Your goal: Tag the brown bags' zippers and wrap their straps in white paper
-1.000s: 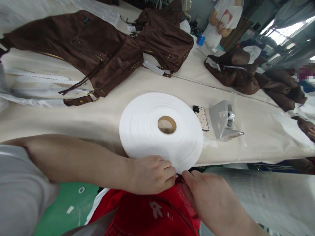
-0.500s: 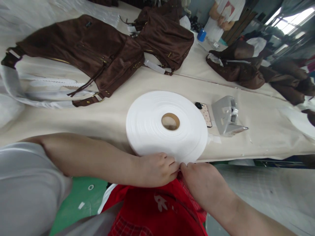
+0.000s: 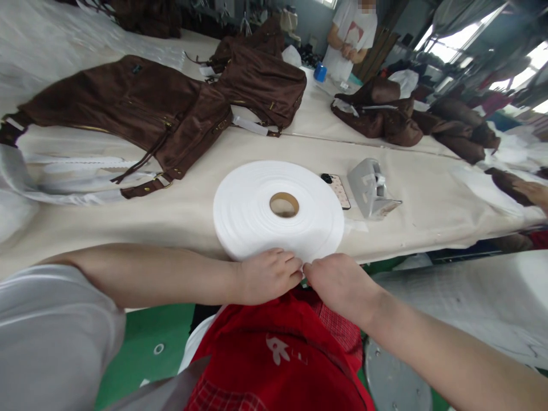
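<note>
A large roll of white strip material (image 3: 244,202), wound on a brown cardboard core, lies flat at the table's front edge. My left hand (image 3: 270,276) is at the near rim of the roll, its fingers curled closed. Almost touching it, my right hand (image 3: 338,281) pinches with thumb and finger, just off the table edge. Whatever sits between the fingertips is too small and covered to make out. Below both hands is the red apron (image 3: 257,342) on my body, with a white print and checked parts.
A phone (image 3: 340,191) and a grey tape dispenser (image 3: 366,191) stand right of the roll. Brown bags (image 3: 166,103) lie at the back left, more brown bags (image 3: 385,120) at the back right. Across the table stands a person (image 3: 353,34); another person's hand (image 3: 533,191) shows far right.
The view has tilted up and turned right, so the table things sit further left. Both hands stay together, closed, at the roll's near rim. Another person's hand has come into view far right.
</note>
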### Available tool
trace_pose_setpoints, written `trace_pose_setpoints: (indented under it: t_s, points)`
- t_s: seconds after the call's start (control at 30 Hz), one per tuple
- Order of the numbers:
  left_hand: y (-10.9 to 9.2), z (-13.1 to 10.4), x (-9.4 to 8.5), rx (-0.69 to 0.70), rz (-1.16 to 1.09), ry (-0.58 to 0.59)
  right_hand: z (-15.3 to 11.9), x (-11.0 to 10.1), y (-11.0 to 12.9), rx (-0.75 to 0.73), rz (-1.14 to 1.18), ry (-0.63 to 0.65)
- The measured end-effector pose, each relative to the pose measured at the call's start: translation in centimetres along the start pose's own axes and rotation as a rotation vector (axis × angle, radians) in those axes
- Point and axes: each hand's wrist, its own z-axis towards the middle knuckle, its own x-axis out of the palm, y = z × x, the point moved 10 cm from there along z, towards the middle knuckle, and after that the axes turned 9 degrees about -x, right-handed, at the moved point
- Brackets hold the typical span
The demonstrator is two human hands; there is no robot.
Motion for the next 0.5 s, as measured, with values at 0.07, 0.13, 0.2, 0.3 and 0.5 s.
trace_pose_setpoints:
  t_s: [0.07, 0.13, 0.2, 0.3, 0.5]
  points:
    - [0.0, -0.1, 0.3, 0.001, -0.009, 0.018, 0.0, -0.5, -0.1, -0.001, 0.003, -0.029]
    - [0.0, 0.0, 0.5, 0.001, -0.019, 0.038, 0.0, -0.8, -0.3, -0.001, 0.005, -0.048]
    - [0.2, 0.0, 0.6, -0.007, -0.025, 0.06, -0.1, -0.9, -0.5, 0.001, 0.002, -0.058]
    - [0.7, 0.3, 0.7, -0.041, -0.049, 0.107, -0.5, -0.8, -0.9, 0.016, -0.02, -0.074]
    - [2.0, 0.7, 0.8, -0.144, -0.219, 0.198, -1.5, -0.9, -0.7, 0.02, -0.106, -0.176]
